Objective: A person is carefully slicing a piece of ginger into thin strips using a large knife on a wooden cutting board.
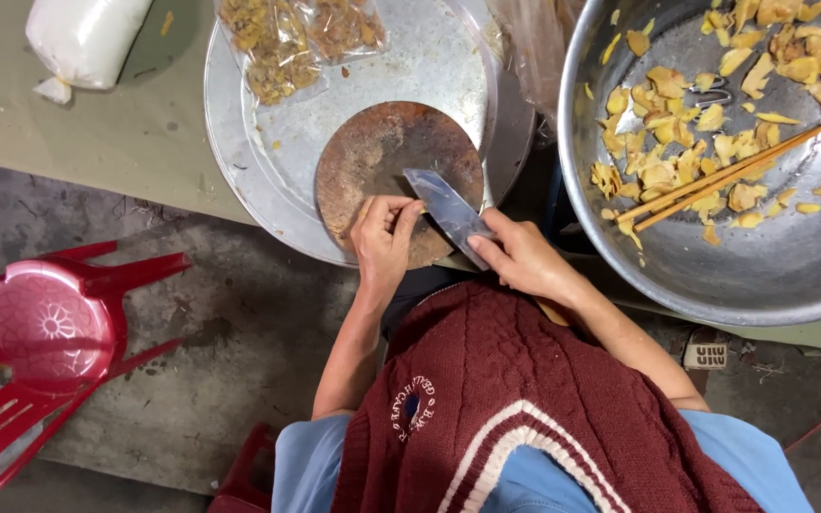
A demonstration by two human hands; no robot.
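Gripping a cleaver [448,211] in the right hand [525,256], left hand [382,237] fingers pinched on something tiny atop the round board [372,152]; big metal bowl [772,266] holds yellow slices [667,142] and chopsticks [734,171].

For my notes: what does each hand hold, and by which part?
Right hand holds a knife by its handle end. Left hand pinches something small on the round board; what, I cannot tell.

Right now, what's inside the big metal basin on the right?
The metal basin holds scattered yellow slices and a pair of wooden chopsticks lying across them. Its lower part is bare metal. The frame edge cuts off its right side.
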